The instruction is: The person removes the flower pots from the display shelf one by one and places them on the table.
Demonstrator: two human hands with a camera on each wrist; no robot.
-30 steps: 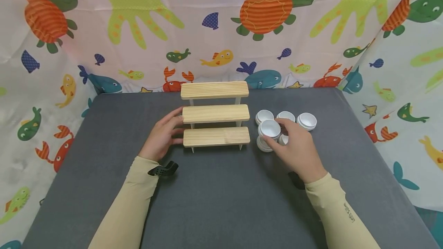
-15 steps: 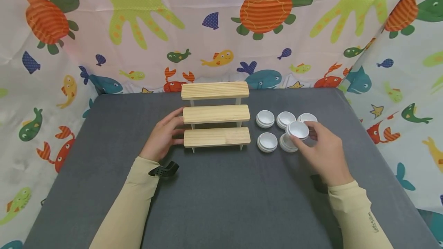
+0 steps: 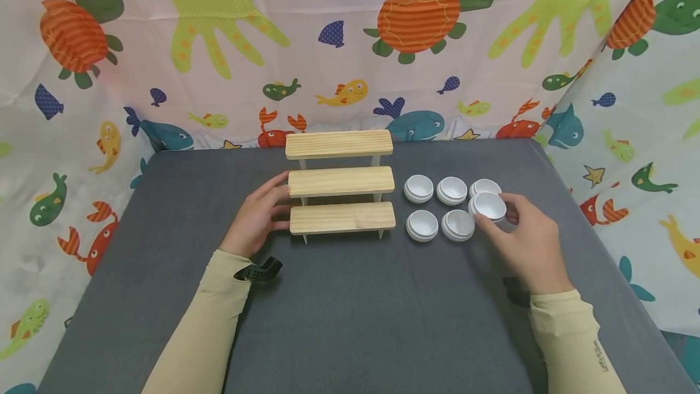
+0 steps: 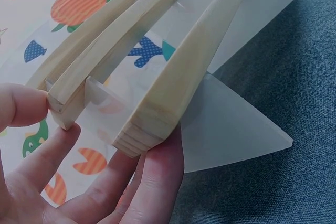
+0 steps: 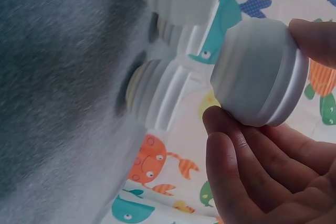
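A three-tier wooden display stand [image 3: 341, 181] with clear supports stands on the grey table. My left hand [image 3: 250, 217] is at its left side, with spread fingertips touching the ends of its planks, also seen in the left wrist view on the lowest plank [image 4: 157, 108]. My right hand [image 3: 527, 242] pinches a small white bowl [image 3: 488, 206] by its sides, between thumb and fingers. The right wrist view shows this bowl [image 5: 260, 72] with a doubled rim, apart from the table. It partly hides a bowl [image 3: 485, 186] behind it.
Several more small white bowls stand in two rows right of the stand, among them a front-left bowl [image 3: 422, 225] and a front bowl [image 3: 458, 225] nearest my right hand. A curtain [image 3: 339, 35] printed with sea animals hangs behind the table [image 3: 350, 315].
My right hand has carried the small white bowl rightward from above the front-left bowls to the right end of the front row. My left hand has stayed at the stand.
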